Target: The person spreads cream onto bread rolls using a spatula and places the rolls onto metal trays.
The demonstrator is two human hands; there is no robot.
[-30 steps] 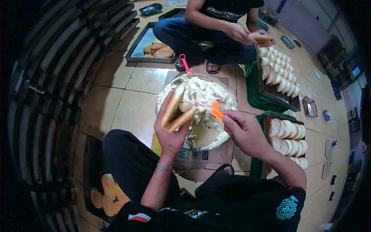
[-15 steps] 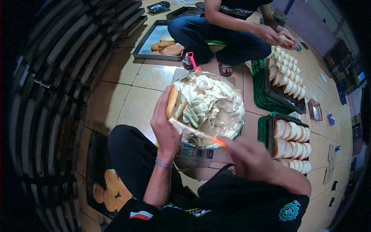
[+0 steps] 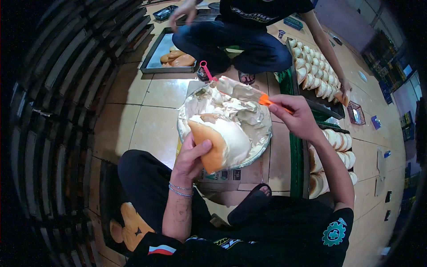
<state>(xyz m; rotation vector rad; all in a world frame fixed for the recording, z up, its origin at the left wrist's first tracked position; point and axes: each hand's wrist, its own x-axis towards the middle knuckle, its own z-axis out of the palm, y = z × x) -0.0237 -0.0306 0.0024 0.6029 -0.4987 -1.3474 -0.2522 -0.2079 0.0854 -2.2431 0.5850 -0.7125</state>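
Note:
My left hand (image 3: 192, 158) grips a golden bread bun (image 3: 208, 144) over the near left side of a round tub (image 3: 267, 144). Pale cream (image 3: 236, 141) coats the bun's face on the right. My right hand (image 3: 296, 116) is closed round the orange handle of a spatula (image 3: 242, 90), whose cream-smeared blade is raised above the tub's far side, apart from the bun. Fluffy cream (image 3: 249, 111) fills much of the tub. A pink handle (image 3: 204, 66) sticks up at its far rim.
A tray (image 3: 149, 66) with several plain buns lies far left; more plain buns (image 3: 133, 224) lie near my left knee. At right stand two trays of cream-covered buns (image 3: 318, 71) (image 3: 336, 149). Opposite squats a co-worker (image 3: 249, 40), one hand at the far-right tray. Dark racks (image 3: 66, 111) line the left.
The spatula has left the bun and risen to the far right. My left hand has turned the bun, showing its creamed face. The co-worker's hands have parted, one reaching down to the tray.

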